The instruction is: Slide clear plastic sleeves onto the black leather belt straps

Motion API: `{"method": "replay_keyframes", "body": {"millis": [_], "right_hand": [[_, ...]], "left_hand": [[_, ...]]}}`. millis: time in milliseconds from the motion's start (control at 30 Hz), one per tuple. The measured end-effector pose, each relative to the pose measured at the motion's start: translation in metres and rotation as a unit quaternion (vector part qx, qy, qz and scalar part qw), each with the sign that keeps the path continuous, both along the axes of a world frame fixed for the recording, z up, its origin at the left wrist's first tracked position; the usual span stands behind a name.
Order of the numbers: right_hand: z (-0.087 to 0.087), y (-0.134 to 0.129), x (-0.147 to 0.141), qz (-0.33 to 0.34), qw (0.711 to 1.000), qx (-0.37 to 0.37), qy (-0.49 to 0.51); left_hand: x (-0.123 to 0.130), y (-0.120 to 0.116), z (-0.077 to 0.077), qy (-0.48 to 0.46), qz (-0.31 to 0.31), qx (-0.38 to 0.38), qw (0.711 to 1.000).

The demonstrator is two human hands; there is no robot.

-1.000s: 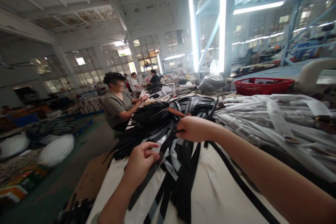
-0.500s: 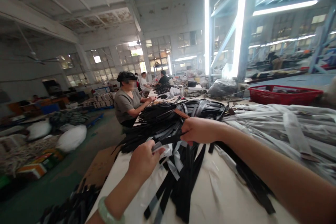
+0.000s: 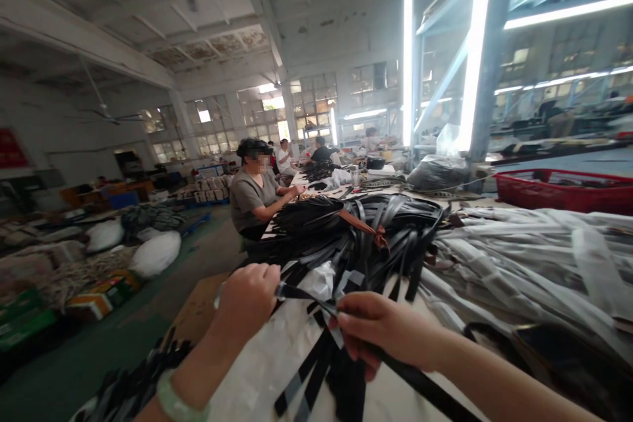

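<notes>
Holding a black strap (image 3: pixel 301 295) above the near part of the tabletop (image 3: pixel 390 401), gripping it in the curled, closed left hand (image 3: pixel 252 297) and pinching it between thumb and fingers of the right hand (image 3: pixel 378 330). Drawn between both hands, then trailing from beneath the right toward the near right. Wearing a pale green bangle (image 3: pixel 180 401) on the left wrist. Just below and beyond the strap, clear plastic pieces (image 3: pixel 321 280) and loose black strap ends (image 3: pixel 299 376), fanned toward the near edge. Farther in, heaped near the left edge and across the middle, a pile of black straps (image 3: pixel 306 217), with a brown tie (image 3: pixel 363 224) across it. Along the right side, white-wrapped straps (image 3: pixel 524 244), with a red basket (image 3: pixel 568 191) behind them. Seated or standing at the left edge, cannot tell which, a person in a grey-brown top (image 3: pixel 253 191).
</notes>
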State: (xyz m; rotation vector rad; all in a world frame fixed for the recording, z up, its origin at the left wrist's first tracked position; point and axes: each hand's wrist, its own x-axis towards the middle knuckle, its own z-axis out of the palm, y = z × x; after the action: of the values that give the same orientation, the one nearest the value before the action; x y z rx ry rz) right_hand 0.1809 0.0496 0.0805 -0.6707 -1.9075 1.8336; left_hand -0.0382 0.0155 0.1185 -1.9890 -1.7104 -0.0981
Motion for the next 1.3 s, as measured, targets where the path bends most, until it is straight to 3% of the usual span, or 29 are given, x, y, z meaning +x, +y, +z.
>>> {"method": "replay_keyframes", "body": {"millis": [133,300,467,533,600,667,733,867,1000,1100,1200,1300], "right_hand": [[-0.023,0.003,-0.015,-0.092,0.988,0.085,-0.091],[-0.033,0.002,-0.019,-0.048,0.992,0.066,-0.1],[-0.035,-0.001,-0.016,-0.073,0.958,0.261,-0.094],[-0.035,0.001,-0.028,-0.058,0.967,0.221,-0.11],[-0.038,0.002,-0.039,-0.037,0.985,0.119,-0.122],[-0.045,0.004,-0.04,-0.018,0.992,0.021,-0.124],[-0.054,0.005,-0.034,-0.009,0.992,-0.026,-0.122],[-0.065,0.004,-0.03,0.007,0.992,-0.042,-0.121],[-0.057,0.005,-0.037,0.022,0.993,-0.061,-0.095],[-0.053,0.008,-0.028,0.042,0.991,-0.054,-0.113],[-0.057,0.011,-0.023,0.016,0.991,-0.009,-0.13],[-0.06,0.008,-0.035,-0.021,0.992,-0.008,-0.126]], "left_hand": [[-0.003,-0.001,-0.012,0.019,-0.002,-0.033,0.999],[-0.003,-0.005,-0.027,0.017,-0.01,-0.053,0.998],[-0.018,-0.002,-0.038,0.006,0.005,-0.062,0.998],[-0.012,0.0,-0.047,0.002,-0.009,-0.076,0.997],[-0.007,0.0,-0.055,-0.002,-0.026,-0.091,0.995],[-0.009,-0.001,-0.06,-0.006,-0.031,-0.1,0.994],[-0.017,-0.002,-0.061,-0.008,-0.018,-0.1,0.995],[-0.015,0.001,-0.065,-0.007,-0.023,-0.111,0.994],[0.005,0.005,-0.069,-0.008,-0.082,-0.136,0.987],[-0.001,0.007,-0.066,-0.014,-0.056,-0.123,0.991],[-0.005,0.008,-0.064,-0.023,-0.045,-0.119,0.992],[0.011,0.009,-0.066,-0.04,-0.084,-0.141,0.986]]}}
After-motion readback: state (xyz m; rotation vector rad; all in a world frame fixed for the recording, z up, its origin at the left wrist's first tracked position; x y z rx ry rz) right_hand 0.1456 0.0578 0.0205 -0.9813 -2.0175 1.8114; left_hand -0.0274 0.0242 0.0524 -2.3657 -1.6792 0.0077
